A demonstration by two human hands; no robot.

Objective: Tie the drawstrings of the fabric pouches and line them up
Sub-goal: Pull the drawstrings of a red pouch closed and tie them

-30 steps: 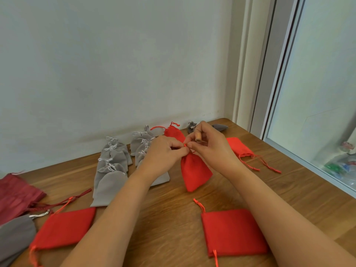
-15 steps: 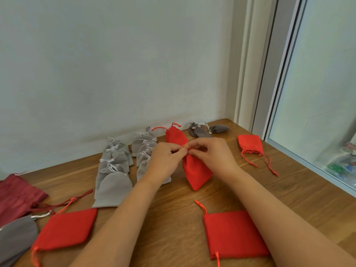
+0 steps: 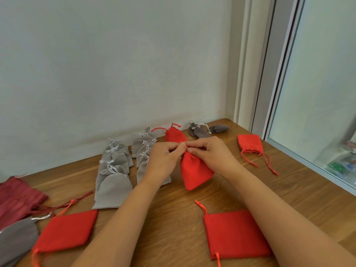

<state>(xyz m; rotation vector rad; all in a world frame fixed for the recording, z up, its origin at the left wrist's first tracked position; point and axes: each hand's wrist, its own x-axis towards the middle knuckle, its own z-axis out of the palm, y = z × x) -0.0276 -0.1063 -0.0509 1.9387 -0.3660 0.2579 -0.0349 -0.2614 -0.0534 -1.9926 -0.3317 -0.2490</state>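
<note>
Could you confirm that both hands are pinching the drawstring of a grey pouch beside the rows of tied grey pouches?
Not quite: in the head view, the pouch is red, not grey. The left hand and right hand pinch its drawstring beside the rows of tied grey pouches.

A plain pale wall [image 3: 107, 64] fills the upper left. A wooden counter [image 3: 289, 189] spans the bottom. At right, a white-framed window [image 3: 317, 89] admits soft daylight.

A plain indoor room — wooden table [image 3: 289, 191] against a bare pale wall [image 3: 115, 64], glass window [image 3: 327, 93] alongside
</note>
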